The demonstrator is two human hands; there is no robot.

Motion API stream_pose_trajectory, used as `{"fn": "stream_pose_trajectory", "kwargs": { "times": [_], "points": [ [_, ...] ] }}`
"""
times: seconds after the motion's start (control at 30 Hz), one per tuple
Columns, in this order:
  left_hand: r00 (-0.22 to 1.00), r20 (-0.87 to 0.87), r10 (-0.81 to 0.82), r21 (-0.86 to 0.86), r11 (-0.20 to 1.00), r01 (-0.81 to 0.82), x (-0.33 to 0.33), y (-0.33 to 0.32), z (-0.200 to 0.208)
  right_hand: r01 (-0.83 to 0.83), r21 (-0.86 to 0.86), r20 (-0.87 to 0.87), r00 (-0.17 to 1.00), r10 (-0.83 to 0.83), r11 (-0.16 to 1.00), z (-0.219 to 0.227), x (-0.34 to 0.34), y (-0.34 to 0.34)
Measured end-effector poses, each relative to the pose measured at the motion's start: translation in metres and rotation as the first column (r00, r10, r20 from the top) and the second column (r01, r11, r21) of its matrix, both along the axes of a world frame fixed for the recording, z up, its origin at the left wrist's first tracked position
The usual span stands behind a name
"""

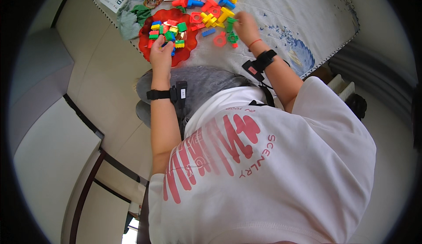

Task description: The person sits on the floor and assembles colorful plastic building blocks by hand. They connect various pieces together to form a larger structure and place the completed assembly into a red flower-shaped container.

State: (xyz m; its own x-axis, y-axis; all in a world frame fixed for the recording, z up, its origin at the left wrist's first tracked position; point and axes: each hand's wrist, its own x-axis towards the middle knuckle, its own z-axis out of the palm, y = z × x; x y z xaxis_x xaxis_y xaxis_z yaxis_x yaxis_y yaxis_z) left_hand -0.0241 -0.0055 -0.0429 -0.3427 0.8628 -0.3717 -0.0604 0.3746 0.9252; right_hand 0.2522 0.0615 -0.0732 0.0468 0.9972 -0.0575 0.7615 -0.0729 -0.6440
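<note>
Red plastic-looking scalloped plate (187, 54) is holding the blocks (182, 27). Left hand (161, 54) is reaching over it, fingers slightly parted beside a green block (169, 36); can't tell if they're gripping. Right hand (247, 28) is curling its fingers nearly closed at a green piece (230, 23); grip hidden, can't tell. Risk: left wrist catching the near rim could be spilling blocks; right knuckles could be scattering the loose pile (210, 20). Counting: one plate, two hands, two black wrist straps (160, 94), two green pieces by the right hand; over ten blocks, overlapping, no exact count.
</note>
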Motion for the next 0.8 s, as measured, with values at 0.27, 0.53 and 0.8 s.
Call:
{"fn": "stream_pose_trajectory", "kwargs": {
  "times": [0.27,0.53,0.8],
  "points": [
    [0.989,-0.043,-0.142,-0.074,0.988,0.139,0.012,0.002,0.02,-0.19,-0.267,0.373,0.883,0.283,0.945,-0.029,0.058,0.005],
    [0.941,0.103,-0.323,-0.056,0.942,0.33,0.031,-0.001,0.034,-0.644,-0.392,-0.709,0.666,0.23,0.657,0.053,-0.029,0.007],
    [0.949,0.177,-0.262,-0.099,0.954,0.282,0.031,-0.006,0.034,-0.654,-0.39,-0.791,0.599,0.128,0.648,0.052,-0.059,-0.011]
  ]
}}
